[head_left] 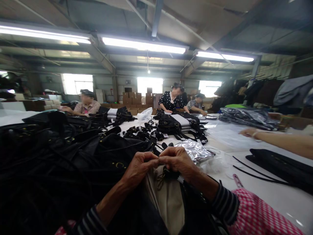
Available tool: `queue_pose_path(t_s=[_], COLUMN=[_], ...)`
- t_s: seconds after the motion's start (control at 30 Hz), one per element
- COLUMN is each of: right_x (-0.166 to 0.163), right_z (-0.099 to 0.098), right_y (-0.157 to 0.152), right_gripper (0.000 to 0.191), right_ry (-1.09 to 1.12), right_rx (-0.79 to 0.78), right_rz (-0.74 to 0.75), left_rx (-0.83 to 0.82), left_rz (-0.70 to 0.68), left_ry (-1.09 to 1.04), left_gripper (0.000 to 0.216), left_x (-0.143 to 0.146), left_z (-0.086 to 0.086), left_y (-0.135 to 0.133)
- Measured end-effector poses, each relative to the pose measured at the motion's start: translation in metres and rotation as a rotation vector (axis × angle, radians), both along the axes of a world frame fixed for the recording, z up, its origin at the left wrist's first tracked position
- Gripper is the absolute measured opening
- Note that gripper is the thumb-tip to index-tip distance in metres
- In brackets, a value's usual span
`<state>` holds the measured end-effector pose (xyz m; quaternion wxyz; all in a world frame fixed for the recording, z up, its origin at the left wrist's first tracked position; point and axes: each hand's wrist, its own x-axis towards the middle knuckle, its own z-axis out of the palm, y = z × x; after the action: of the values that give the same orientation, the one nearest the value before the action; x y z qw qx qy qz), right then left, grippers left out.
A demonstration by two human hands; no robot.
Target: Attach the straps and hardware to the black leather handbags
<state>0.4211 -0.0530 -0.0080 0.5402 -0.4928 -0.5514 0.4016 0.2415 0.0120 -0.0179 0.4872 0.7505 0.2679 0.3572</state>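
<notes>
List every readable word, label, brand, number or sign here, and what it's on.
No legible text anywhere.
White tag by the stacked black bags: too small to read.
Cardboard boxes at the back: too blurred to make out any print.
Beige lining in the foreground: no readable label.

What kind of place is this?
Probably a bag workshop's finishing or packing area: black bags piled on a white table, clear plastic wrapping, and cardboard boxes stacked near the far windows.

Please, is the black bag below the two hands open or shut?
The black bag is open: its beige lining is plainly visible from above.
</notes>
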Motion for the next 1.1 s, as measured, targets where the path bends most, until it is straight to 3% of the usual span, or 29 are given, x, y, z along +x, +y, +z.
queue_pose_path(t_s=[0.4, 0.63, 1.1], right_x=[-0.007, -0.003, -0.001], right_z=[-0.011, -0.010, -0.010], right_y=[0.007, 0.006, -0.002], right_gripper=[0.003, 0.018, 0.025], right_ry=[-0.021, 0.100, 0.044], right_rx=[0.057, 0.033, 0.042], right_rz=[-0.035, 0.006, 0.058], left_rx=[0.106, 0.011, 0.071], left_rz=[0.103, -0.030, -0.046], left_ry=[0.208, 0.192, 0.155], left_gripper=[0.040, 0.050, 0.037], left_x=[-0.001, -0.004, -0.007], left_z=[-0.004, -0.001, -0.001], left_y=[0.001, 0.004, 0.004])
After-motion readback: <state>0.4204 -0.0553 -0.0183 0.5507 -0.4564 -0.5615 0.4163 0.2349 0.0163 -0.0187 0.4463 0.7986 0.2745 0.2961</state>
